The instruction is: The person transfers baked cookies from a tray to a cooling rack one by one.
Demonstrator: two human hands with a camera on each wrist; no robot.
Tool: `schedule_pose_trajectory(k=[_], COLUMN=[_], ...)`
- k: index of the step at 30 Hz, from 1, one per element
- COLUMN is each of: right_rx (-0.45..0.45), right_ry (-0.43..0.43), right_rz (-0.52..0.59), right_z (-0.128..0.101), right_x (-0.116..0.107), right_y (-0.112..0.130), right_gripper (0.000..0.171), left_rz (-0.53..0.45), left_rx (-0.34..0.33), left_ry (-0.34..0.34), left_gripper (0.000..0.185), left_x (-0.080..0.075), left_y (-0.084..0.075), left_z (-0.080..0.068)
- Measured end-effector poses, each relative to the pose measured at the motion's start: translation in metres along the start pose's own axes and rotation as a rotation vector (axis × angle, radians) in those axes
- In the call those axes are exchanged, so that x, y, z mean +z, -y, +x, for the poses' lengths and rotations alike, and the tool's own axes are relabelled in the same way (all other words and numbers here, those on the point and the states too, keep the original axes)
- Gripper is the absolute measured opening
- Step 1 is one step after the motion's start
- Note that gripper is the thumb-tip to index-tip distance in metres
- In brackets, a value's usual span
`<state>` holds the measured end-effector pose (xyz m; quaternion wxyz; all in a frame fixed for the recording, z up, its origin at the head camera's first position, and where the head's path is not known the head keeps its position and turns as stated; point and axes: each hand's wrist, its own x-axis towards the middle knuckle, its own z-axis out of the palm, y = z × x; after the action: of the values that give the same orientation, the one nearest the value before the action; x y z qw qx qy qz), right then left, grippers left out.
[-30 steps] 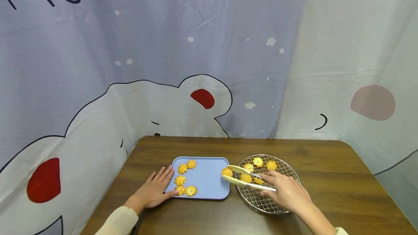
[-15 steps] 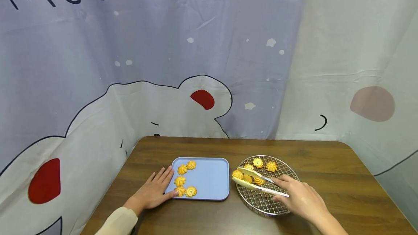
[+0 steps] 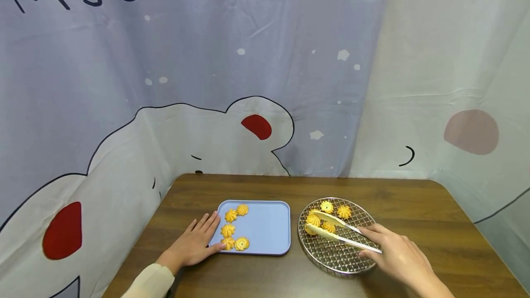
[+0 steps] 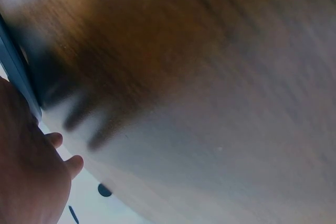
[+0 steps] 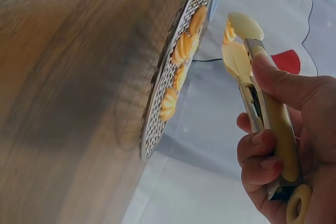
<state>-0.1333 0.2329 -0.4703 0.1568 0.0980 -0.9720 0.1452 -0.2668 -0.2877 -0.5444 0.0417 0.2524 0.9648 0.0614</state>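
My right hand [image 3: 403, 254] grips cream-tipped tongs [image 3: 352, 242], thumb on one arm and fingers curled round the other. Between the tongs' tips is a swirled, golden piped cookie [image 5: 229, 33], held above the left side of a round wire rack [image 3: 341, 261]. Several more cookies lie on that rack, such as a star-shaped cookie [image 3: 344, 211]. To the left is a light blue rectangular tray [image 3: 269, 224] with several cookies [image 3: 227, 230] along its left side. My left hand [image 3: 192, 244] lies with fingers spread at the tray's left edge, its thumb by the lower left corner.
Both tray and rack sit on a brown wooden table [image 3: 406, 197]; a narrow gap separates them. A printed curtain [image 3: 314, 82] hangs behind the table and along its sides. A dark cable [image 3: 503, 206] runs at the far right.
My right hand has moved right with the tongs, carrying the cookie from the tray's right edge to above the wire rack. The left hand and tray have stayed in place.
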Motion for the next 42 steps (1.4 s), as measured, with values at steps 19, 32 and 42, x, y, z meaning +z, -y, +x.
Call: schedule_pose_trajectory(k=[19,32,42], right_rx=[0.033,0.089,0.106], right_ry=[-0.043,0.0,0.029], right_rz=[0.0,-0.022,-0.034], right_z=[-0.016,-0.026,-0.027], right_x=[-0.012,-0.016,-0.014], right_y=[-0.03,-0.05,-0.055], right_gripper=[0.052,0.057,0.056], left_rz=[-0.01,0.003,-0.009], left_rx=[-0.007,-0.004,-0.002], left_ry=[-0.011,-0.004,-0.002], left_gripper=[0.091,0.091,0.09], left_x=[0.004,0.0,0.001], left_y=[0.003,0.001,0.0], left_z=[0.001,0.001,-0.001])
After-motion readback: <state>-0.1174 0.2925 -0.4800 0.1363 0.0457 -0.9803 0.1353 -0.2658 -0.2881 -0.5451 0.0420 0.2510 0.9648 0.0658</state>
